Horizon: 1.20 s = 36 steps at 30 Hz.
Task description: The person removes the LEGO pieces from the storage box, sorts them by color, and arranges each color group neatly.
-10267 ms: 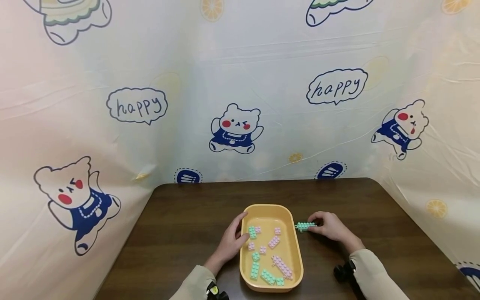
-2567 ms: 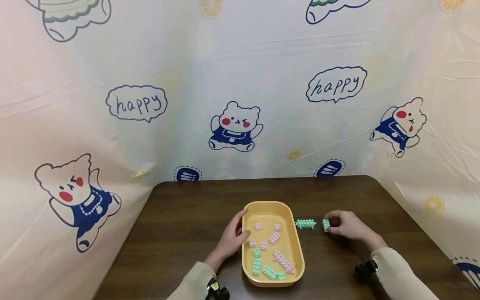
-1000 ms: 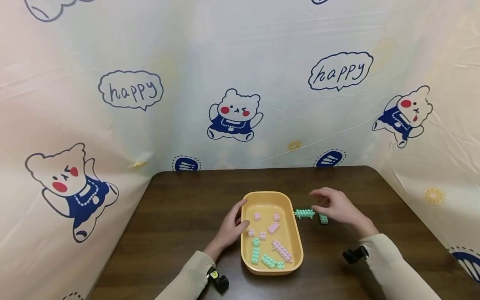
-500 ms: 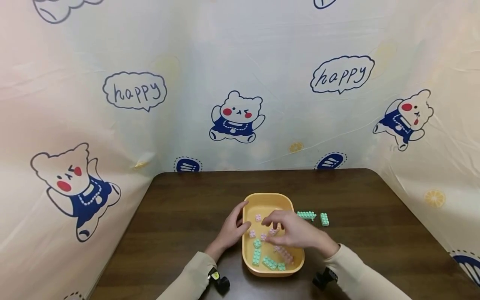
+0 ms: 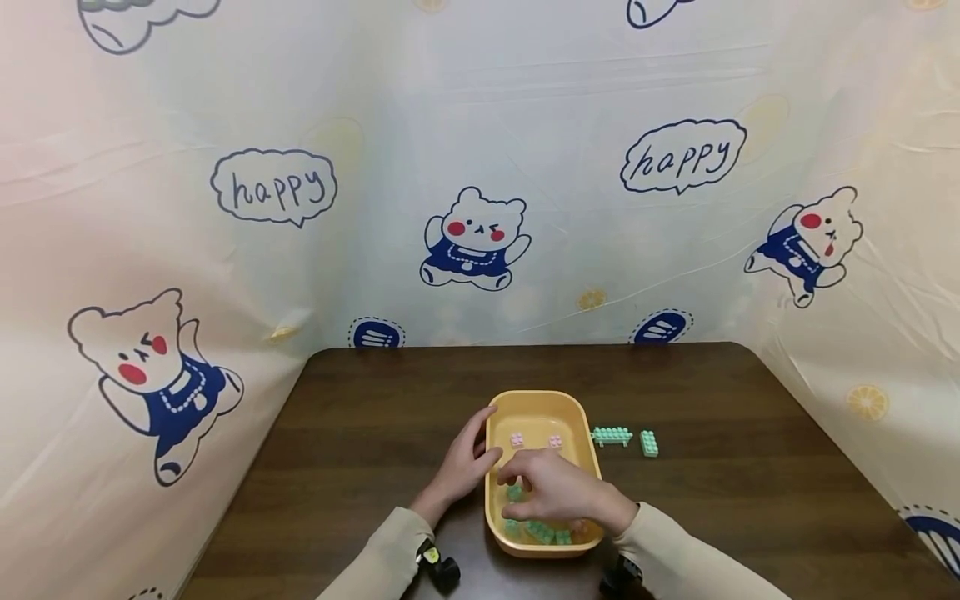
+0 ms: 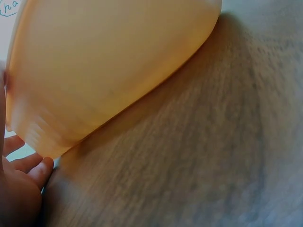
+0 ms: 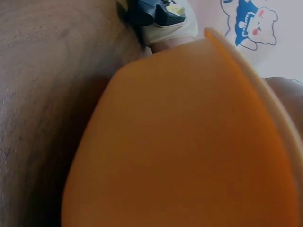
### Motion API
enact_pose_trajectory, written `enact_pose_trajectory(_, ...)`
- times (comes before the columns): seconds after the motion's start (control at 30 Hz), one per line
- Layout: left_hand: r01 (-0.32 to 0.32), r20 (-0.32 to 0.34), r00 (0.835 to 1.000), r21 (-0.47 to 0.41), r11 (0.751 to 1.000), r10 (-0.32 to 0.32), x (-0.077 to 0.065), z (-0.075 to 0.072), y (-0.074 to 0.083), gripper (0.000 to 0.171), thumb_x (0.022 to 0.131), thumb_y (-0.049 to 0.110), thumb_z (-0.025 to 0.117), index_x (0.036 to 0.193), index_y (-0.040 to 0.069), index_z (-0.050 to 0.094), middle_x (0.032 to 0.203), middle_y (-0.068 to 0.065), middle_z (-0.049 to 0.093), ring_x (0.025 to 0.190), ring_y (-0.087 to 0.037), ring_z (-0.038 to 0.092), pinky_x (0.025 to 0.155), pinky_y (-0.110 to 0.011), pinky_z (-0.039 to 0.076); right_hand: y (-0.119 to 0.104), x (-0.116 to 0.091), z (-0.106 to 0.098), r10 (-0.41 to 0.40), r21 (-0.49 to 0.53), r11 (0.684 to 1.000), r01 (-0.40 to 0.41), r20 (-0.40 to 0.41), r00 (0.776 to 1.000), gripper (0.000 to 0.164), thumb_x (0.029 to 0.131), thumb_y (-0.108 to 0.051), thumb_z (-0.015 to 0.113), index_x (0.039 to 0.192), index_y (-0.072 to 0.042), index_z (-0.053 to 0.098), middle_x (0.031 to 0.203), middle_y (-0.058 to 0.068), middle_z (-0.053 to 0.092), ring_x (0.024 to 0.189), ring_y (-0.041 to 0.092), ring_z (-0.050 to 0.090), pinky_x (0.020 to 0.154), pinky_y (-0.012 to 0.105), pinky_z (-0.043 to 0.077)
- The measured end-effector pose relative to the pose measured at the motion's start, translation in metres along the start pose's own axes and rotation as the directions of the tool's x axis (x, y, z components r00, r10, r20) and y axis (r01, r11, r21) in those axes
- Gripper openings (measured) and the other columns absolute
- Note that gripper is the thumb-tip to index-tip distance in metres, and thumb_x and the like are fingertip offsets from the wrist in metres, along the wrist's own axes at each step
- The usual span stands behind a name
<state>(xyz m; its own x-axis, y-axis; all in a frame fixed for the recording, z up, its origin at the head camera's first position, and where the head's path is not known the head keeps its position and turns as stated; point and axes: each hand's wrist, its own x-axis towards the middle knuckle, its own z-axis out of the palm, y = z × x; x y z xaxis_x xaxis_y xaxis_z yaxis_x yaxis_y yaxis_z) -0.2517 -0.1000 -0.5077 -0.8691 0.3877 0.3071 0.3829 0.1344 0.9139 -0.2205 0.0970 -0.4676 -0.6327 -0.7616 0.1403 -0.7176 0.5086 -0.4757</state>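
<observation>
My left hand (image 5: 459, 463) holds the left side of a yellow plastic tray (image 5: 536, 396), thumb at the rim and fingers along the outer wall. Over the tray's middle hovers my right hand (image 5: 558, 490), its thumb and bent index finger apart and nothing visible between them. Beneath and around it lie green toy building bricks (image 5: 538, 532); a small green brick (image 5: 515, 492) shows beside the fingers. Toward the far end sit two small pink bricks (image 5: 517, 439). The right hand hides other pieces. In the right wrist view the tray's outer wall (image 7: 180, 137) fills most of the frame.
Right of the tray, a joined green brick piece (image 5: 612, 436) stands on the dark wooden table (image 5: 420, 383), with a separate green brick (image 5: 649, 443) beside it. A printed curtain (image 5: 480, 100) hangs behind the table.
My right hand put down a green brick beside the joined green piece, released it, then moved left and down over the tray. The left hand keeps its hold on the tray.
</observation>
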Motion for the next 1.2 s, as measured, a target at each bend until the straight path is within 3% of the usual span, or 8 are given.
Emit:
enact_pose_trajectory(0.4,-0.028,-0.023,0.999,0.022,0.999,0.029,0.001,0.002,-0.001,0.064,0.088,-0.007,0.058,0.146,-0.009,0.031,0.149,-0.032,0.032,0.131,-0.048,0.042,0.1,-0.058,0.042,0.001,0.006,0.016,-0.044,-0.145,0.988,0.047,0.019,0.999,0.028,0.076,-0.035,0.08,0.096,-0.017,0.071,0.089,-0.007,0.065,0.079,0.005,0.06,0.073,0.014,0.047)
enact_pose_trajectory(0.63,0.002,-0.054,0.999,0.047,0.999,0.001,0.004,0.006,-0.03,0.065,0.09,-0.002,0.06,0.149,0.004,0.033,0.152,-0.019,0.034,0.133,-0.037,0.044,0.102,-0.051,0.045,0.003,0.006,0.021,-0.03,-0.167,0.985,0.037,0.046,0.999,0.029,0.076,-0.036,0.08,0.097,-0.018,0.071,0.091,-0.009,0.064,0.083,0.003,0.06,0.076,0.015,0.049)
enact_pose_trajectory(0.87,-0.005,-0.064,0.998,0.034,0.999,0.007,0.004,0.006,-0.038,0.066,0.089,0.001,0.062,0.149,0.009,0.035,0.153,-0.015,0.035,0.134,-0.033,0.044,0.102,-0.046,0.046,0.003,0.006,0.023,-0.052,-0.2,0.978,0.06,0.046,0.998,0.028,0.076,-0.037,0.079,0.095,-0.019,0.072,0.09,-0.011,0.064,0.083,0.002,0.059,0.077,0.016,0.049)
enact_pose_trajectory(1.2,0.01,-0.054,0.999,0.056,0.998,-0.007,0.005,0.007,-0.035,0.066,0.09,-0.006,0.058,0.149,0.001,0.031,0.153,-0.024,0.031,0.134,-0.043,0.041,0.102,-0.054,0.043,0.003,-0.002,0.02,-0.069,-0.257,0.964,0.069,0.008,0.998,0.03,0.074,-0.039,0.08,0.096,-0.02,0.073,0.093,-0.01,0.064,0.087,0.002,0.059,0.078,0.018,0.05)
